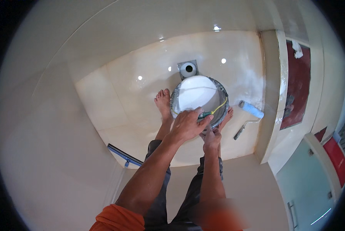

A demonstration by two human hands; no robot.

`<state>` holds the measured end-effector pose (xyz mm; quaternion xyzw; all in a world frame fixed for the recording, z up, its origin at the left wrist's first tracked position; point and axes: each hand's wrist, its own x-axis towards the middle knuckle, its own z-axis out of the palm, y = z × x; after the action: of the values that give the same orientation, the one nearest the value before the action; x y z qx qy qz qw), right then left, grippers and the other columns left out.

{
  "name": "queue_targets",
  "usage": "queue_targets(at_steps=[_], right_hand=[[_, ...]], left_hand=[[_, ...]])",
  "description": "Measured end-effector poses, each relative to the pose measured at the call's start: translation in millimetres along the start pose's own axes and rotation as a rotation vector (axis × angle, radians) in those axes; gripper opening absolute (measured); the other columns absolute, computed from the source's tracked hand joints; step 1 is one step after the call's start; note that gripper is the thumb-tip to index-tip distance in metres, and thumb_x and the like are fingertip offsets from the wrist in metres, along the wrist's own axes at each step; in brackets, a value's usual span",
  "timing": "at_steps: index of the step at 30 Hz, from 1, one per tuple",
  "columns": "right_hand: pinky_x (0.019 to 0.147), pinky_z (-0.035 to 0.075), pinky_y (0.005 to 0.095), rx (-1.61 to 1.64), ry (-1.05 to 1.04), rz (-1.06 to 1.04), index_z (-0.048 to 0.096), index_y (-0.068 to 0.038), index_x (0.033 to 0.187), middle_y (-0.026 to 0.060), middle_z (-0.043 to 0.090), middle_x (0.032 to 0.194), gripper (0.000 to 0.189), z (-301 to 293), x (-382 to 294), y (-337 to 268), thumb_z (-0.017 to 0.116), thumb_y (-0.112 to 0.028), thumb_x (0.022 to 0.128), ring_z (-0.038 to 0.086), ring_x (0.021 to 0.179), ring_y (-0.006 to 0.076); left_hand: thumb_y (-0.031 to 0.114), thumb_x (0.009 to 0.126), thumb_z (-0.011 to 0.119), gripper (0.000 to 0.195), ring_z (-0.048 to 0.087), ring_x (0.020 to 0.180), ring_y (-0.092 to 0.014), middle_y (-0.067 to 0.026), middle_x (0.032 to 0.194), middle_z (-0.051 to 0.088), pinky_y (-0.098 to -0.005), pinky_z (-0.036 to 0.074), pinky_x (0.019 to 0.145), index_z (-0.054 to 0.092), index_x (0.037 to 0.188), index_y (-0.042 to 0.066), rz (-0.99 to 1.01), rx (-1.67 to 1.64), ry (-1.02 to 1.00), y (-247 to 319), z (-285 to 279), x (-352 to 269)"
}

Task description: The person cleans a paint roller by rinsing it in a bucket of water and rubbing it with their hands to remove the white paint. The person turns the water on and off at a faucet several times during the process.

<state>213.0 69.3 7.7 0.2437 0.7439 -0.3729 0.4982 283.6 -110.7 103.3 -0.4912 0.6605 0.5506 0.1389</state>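
Between my bare feet is a round dark bucket (225, 111) holding white liquid (199, 91), its wall smeared and splashed. My left hand (188, 122) is closed around the green grip (204, 115) of the bucket's handle, which has a yellow cord (220, 106) running to the rim. My right hand (212, 138) is at the bucket's near edge, its fingers bent against the rim; how firmly they grip is hidden. A paint roller (252, 109) with a pale blue sleeve lies on the tiles to the right.
Beyond the bucket, a white pipe collar (189, 69) stands on a square floor drain. A blue squeegee (125, 156) lies at the lower left wall. A raised ledge (272, 95) borders the right side, with a dark red mat (298, 86) and a glass door (304, 173) past it.
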Motion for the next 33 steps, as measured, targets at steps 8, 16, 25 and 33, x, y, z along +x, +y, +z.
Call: queue_targets(at_steps=[8,16,25,33], right_hand=[[0.073,0.058,0.0342,-0.031,-0.097,-0.063,0.051,0.006,0.116,0.0149,0.061,0.105,0.034,3,-4,-7,0.061,-0.013,0.089,0.065,0.087,0.0241],[0.07,0.06,0.033,-0.004,-0.115,-0.132,0.05,0.006,0.116,0.0136,0.063,0.101,0.034,5,-6,-1,0.06,-0.017,0.093,0.068,0.081,0.0229],[0.069,0.06,0.0337,-0.04,-0.13,-0.121,0.048,0.007,0.117,0.0144,0.063,0.101,0.036,5,-2,-1,0.059,-0.017,0.093,0.068,0.081,0.0238],[0.07,0.06,0.0339,-0.042,-0.137,-0.106,0.048,0.007,0.118,0.0146,0.062,0.102,0.037,10,-2,-6,0.059,-0.016,0.093,0.068,0.083,0.024]], left_hand=[[0.051,0.088,0.055,0.054,0.066,0.079,-0.039,-0.0208,0.076,0.067,-0.0469,0.052,0.076,0.065,0.103,0.0,0.032,-0.019,0.108,-19,8,-3],[0.052,0.089,0.054,0.05,0.066,0.076,-0.038,-0.0203,0.073,0.066,-0.0467,0.052,0.071,0.063,0.091,0.002,0.075,-0.016,0.119,-21,2,-4],[0.051,0.089,0.054,0.05,0.065,0.075,-0.039,-0.0206,0.073,0.065,-0.047,0.051,0.071,0.062,0.088,0.002,0.082,-0.012,0.136,-22,2,-3],[0.052,0.09,0.052,0.051,0.064,0.075,-0.04,-0.0217,0.072,0.064,-0.0488,0.05,0.071,0.058,0.083,0.002,0.098,-0.036,0.119,-22,1,0]])
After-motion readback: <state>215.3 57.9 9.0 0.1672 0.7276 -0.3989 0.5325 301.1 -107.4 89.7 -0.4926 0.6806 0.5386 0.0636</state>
